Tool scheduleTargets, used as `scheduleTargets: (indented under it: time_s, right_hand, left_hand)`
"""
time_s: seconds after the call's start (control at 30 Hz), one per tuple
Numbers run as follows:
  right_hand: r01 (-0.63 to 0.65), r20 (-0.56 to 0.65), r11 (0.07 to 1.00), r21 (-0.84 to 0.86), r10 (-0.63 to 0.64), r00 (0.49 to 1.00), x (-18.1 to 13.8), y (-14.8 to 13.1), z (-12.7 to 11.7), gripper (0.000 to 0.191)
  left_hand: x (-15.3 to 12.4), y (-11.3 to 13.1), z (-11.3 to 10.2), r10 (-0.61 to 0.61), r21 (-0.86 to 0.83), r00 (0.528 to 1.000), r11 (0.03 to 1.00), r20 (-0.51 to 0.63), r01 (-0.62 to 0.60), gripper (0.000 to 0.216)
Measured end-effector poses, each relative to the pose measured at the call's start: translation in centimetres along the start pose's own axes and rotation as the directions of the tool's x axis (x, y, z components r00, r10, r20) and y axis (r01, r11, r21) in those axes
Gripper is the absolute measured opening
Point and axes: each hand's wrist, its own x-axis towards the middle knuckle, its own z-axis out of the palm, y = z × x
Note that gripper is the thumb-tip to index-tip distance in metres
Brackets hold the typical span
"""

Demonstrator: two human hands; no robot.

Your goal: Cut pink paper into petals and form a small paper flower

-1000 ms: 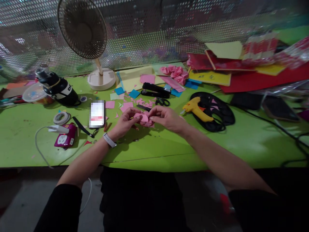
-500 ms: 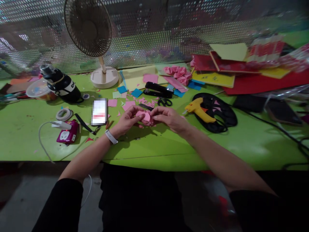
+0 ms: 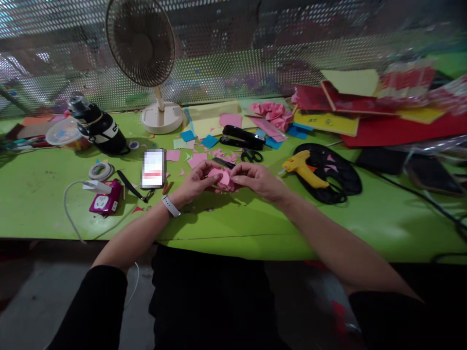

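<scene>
Between my hands, above the front of the green table (image 3: 226,243), is a pink paper flower (image 3: 225,181) with overlapping petals. My left hand (image 3: 200,183) pinches it from the left, thumb on top of a petal. My right hand (image 3: 256,181) grips its right edge between thumb and fingertips. The flower's underside and some fingers are hidden. Just beyond my hands lie a dark cutter (image 3: 223,162), black scissors (image 3: 251,155) and pink paper scraps (image 3: 197,160). A black stapler (image 3: 242,137) rests farther back.
A yellow glue gun (image 3: 304,167) lies on a black pad (image 3: 350,180) at right. Left are a phone (image 3: 153,167), purple power adapter (image 3: 105,198), tape roll (image 3: 100,171) and black bottle (image 3: 100,126). Behind stand a fan (image 3: 161,116) and finished-looking pink paper flowers (image 3: 272,114).
The view has shifted slightly, so the table things sit a little farther right. Both hands keep hold of the pink flower, with its petals turned slightly.
</scene>
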Motion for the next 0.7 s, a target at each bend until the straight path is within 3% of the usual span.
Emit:
scheduleTargets:
  time_s: [0.37,0.53,0.7]
  right_hand:
    - [-0.039,-0.052,0.999,-0.03,0.037,0.998,0.05,0.02,0.13,0.031]
    - [-0.067,0.05,0.998,-0.016,0.068,0.996,0.08,0.28,-0.14,0.041]
    - [-0.104,0.138,0.994,0.012,0.102,0.985,-0.09,0.18,0.2,0.049]
  left_hand:
    - [0.06,0.07,0.09,0.043,0.121,0.998,0.992,-0.034,-0.039,0.06]
    - [0.03,0.32,0.42,0.093,0.125,0.995,0.988,-0.02,-0.089,0.058]
    - [-0.14,0.62,0.63,0.029,0.181,1.0,0.983,-0.013,-0.026,0.061]
